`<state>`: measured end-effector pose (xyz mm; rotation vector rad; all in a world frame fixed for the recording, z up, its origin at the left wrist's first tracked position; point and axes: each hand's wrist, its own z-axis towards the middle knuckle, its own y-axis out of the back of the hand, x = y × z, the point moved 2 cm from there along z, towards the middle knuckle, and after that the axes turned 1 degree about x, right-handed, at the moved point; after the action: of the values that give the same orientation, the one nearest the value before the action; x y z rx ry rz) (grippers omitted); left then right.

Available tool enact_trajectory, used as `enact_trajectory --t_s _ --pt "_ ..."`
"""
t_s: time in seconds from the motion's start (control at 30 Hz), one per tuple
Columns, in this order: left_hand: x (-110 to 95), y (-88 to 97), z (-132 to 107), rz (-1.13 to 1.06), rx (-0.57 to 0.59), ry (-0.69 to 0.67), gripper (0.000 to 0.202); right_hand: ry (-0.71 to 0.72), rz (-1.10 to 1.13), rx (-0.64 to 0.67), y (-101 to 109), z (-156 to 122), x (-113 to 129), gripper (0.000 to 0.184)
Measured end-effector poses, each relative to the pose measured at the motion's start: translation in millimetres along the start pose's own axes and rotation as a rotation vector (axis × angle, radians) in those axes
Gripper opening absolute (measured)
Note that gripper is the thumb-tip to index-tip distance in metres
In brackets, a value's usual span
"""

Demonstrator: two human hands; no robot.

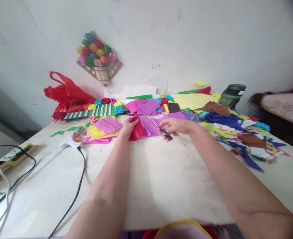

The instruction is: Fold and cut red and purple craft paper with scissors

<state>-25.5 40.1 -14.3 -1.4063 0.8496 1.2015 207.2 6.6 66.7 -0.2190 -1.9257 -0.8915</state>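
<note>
Table (148, 179) open nr edge; L grip (128, 128) clamps red sheet (138, 132), R grip (177, 126) scissors (154, 124).

Legible markings: one

"217" was handwritten in faint red on the white wall (155, 66), above the table's far edge; no other text could be read.

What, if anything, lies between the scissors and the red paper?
Nothing visible does. The right hand holds the scissors, their blades lying over purple paper right beside the red paper that the left hand grips.
</note>
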Motion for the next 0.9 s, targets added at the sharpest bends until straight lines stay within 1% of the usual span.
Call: enact_trajectory --t_s 0.03,0.1,0.17,0.23,0.37,0.53,0.73,0.9 --pt "1 0.4 0 0.003 0.002 -0.001 0.037 0.024 0.058 -0.043 -5 6 -2 0.032" --pt "1 1.2 1 0.009 0.003 -0.009 0.037 0.033 0.131 -0.095 -16 17 -6 0.033" --pt "1 1.8 1 0.012 0.003 -0.016 0.036 0.036 0.179 -0.098 -25 24 -8 0.036" --pt "0 1.9 1 0.02 -0.006 -0.025 0.036 0.042 0.218 -0.069 -30 28 -9 0.041" --pt "-1 0.9 1 0.024 -0.025 -0.039 0.034 0.029 0.276 -0.017 -31 29 -11 0.049" --pt "-1 -1.1 1 0.002 -0.038 -0.035 0.031 -0.021 0.256 0.011 -30 31 -17 0.054" --pt "-5 -5.4 -2 -0.039 -0.042 -0.011 0.027 -0.04 0.271 -0.011 -31 33 -18 0.056" --pt "-1 -10.0 -2 -0.136 -0.022 0.034 0.025 -0.001 0.319 -0.072 -37 38 -18 0.056"
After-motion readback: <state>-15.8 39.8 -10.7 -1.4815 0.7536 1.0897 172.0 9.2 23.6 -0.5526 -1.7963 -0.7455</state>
